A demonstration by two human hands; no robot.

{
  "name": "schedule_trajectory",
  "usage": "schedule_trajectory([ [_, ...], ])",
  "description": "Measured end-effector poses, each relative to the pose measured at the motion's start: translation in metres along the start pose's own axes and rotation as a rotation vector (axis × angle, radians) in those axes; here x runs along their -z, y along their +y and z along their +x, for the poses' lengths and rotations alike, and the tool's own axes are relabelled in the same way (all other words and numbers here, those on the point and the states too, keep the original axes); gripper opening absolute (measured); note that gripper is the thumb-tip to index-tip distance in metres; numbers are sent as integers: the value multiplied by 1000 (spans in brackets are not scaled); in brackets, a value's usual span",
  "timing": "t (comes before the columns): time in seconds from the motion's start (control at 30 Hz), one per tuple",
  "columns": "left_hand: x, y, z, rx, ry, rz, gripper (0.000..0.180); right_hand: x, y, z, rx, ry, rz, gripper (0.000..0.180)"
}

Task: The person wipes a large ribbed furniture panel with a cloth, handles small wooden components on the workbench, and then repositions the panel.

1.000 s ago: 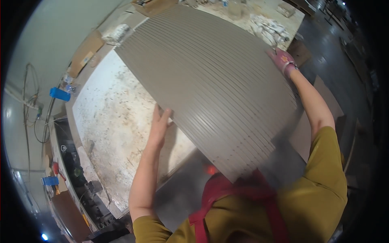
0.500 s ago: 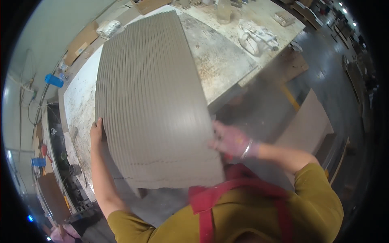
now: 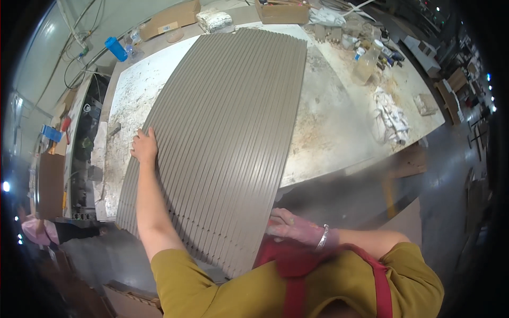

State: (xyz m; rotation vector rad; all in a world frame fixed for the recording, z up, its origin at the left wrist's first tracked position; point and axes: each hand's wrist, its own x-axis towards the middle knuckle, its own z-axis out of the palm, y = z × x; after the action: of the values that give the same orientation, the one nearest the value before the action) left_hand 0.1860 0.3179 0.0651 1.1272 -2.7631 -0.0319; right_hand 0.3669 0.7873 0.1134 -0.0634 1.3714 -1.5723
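While the long grey ribbed panel (image 3: 228,138) lies lengthwise across the stained white workbench (image 3: 339,122), its near end overhanging the bench edge toward the person, the left hand (image 3: 144,147) presses flat on its left edge with fingers spread loosely, and the right hand (image 3: 289,227) grips the panel's near right corner, fingers curled around it; a folded white cloth (image 3: 391,116) lies on the bench to the right

A flat brown cardboard box (image 3: 170,18) with a small white label (image 3: 169,27) lies at eleven o'clock on the workbench's far edge. A shallow open brown cardboard tray (image 3: 281,10) sits at twelve o'clock. A clear plastic bottle (image 3: 367,62) stands at one o'clock.
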Motion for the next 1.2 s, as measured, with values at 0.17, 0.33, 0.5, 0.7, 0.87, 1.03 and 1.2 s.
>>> schedule_trajectory([
  [0.17, 1, 1, -7, -5, 43, 32, 63, 37, -33, 10, -188, -128, 147, 63],
  [0.33, -6, -32, 1, 49, 26, -4, 69, 65, -56, 44, -271, -259, 37, 47],
  [0.5, 23, 8, 23, 35, -98, -93, 65, 144, -77, 57, -134, -89, 306, 40],
  [0.7, 3, 2, 84, -149, -173, -313, 70, 164, -99, 94, -157, 2, 194, 50],
  [0.87, -10, 94, 83, -58, -46, -158, 65, 173, -90, 98, -137, 138, 226, 57],
  [1.03, -10, 96, 79, -68, 28, -177, 63, 154, -86, 90, -150, 85, 181, 53],
  [1.2, 0, 104, 76, -117, -66, -204, 64, 160, -41, 103, 10, -253, 418, 30],
])
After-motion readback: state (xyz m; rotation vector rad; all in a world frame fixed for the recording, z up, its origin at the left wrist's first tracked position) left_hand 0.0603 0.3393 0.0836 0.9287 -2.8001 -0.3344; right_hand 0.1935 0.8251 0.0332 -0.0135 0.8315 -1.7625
